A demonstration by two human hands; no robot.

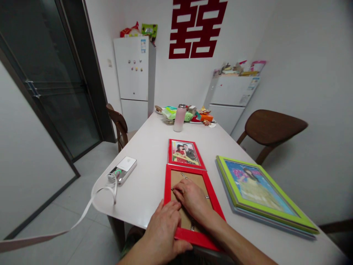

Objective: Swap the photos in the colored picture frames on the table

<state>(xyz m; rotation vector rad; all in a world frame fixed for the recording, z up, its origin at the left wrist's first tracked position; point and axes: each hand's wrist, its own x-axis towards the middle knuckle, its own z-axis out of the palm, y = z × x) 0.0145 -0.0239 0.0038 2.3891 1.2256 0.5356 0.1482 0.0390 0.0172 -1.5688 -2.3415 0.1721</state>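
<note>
A red picture frame (pixel 216 200) lies face down at the near edge of the table, its brown backing board (pixel 197 180) up. Small metal clips sit around the opening, among them a far clip (pixel 184 176) and a right clip (pixel 207 197). My left hand (pixel 165 230) grips the near left corner, thumb along the near edge and fingers over the left side. With fingertips pinched together, my right hand (pixel 193 197) is at the left clip (pixel 173 189), mostly hidden by the fingers. Touching the far edge is a second red frame (pixel 200 151) with a couple's photo, face up.
Green and grey frames are stacked (pixel 264 187) on the right. A power bank (pixel 123 170) with a white strap (pixel 88 204) lies left. Farther back stand a pink bottle (pixel 180 118) and a pile of packages (pixel 204 117). Chairs (pixel 271 127) flank the table (pixel 149 165).
</note>
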